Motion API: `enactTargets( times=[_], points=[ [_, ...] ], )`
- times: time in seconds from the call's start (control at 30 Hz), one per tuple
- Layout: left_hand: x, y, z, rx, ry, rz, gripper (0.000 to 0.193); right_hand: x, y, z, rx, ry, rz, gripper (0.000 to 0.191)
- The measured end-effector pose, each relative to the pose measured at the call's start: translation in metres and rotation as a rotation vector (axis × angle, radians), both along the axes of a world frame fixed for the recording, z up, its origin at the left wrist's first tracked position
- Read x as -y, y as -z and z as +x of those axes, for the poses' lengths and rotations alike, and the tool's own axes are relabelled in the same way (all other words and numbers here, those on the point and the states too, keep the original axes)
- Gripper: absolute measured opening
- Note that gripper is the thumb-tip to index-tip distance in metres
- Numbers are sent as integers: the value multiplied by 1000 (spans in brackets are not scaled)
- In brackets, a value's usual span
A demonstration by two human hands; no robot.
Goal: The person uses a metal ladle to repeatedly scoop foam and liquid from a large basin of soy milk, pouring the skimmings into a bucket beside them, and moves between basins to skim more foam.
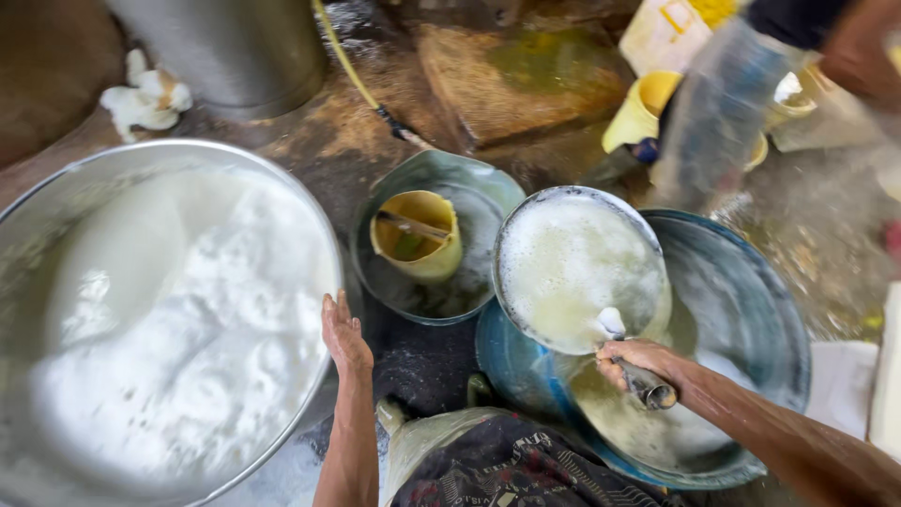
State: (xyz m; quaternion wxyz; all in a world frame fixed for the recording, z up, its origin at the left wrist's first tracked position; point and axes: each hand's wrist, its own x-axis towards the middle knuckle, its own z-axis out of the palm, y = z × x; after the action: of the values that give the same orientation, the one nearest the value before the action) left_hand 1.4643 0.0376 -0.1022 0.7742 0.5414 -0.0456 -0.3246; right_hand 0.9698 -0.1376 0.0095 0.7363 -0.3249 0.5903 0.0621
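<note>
I am watching my right hand [631, 361] closing tight around the handle [649, 387] of a round pan [580, 268], fingers wrapped fully about it. The handle's long axis is running from my fist toward the near right, while the pan itself is lying up and to the left of the hand, its mouth facing up and full of pale, frothy liquid. The pan is hanging tilted over the left part of a wide blue basin [751, 282], whose bottom is holding a shallow pool of the same cloudy liquid.

My left hand [343, 333] is holding nothing; it is spread flat and wide, palm down, resting against the right rim of a big metal tub [84, 178] heaped with white, foamy mass. That tub is filling the left of the floor, well apart from the pan, so the right hand is clearly the nearer one to the pan and the left is only bracing.

Between the two hands, farther from me, a smaller teal bowl [469, 178] is sitting on the wet ground with a yellow cup [419, 235] lying tipped inside it. Beyond that I am seeing a wooden board [516, 80], a tall metal pot [235, 47] at the far left and a yellow jug [640, 111]. At the far right corner another person's arm [859, 52] is moving, blurred, with a clear bottle [718, 117].
</note>
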Motion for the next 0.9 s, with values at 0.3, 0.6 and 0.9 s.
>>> enactTargets(
  times=[0.3, 0.6, 0.9],
  points=[
    [-55, 8, 87, -331, -276, -116, 75, -29, -5, 208, 89, -503, -205, 38],
    [-66, 9, 139, -699, -442, -308, 63, -18, 38, 406, 238, -450, -507, 26],
    [-18, -11, 122, -683, -395, -184, 45, -24, -38, 378, 613, -16, -961, 7]
  ],
)
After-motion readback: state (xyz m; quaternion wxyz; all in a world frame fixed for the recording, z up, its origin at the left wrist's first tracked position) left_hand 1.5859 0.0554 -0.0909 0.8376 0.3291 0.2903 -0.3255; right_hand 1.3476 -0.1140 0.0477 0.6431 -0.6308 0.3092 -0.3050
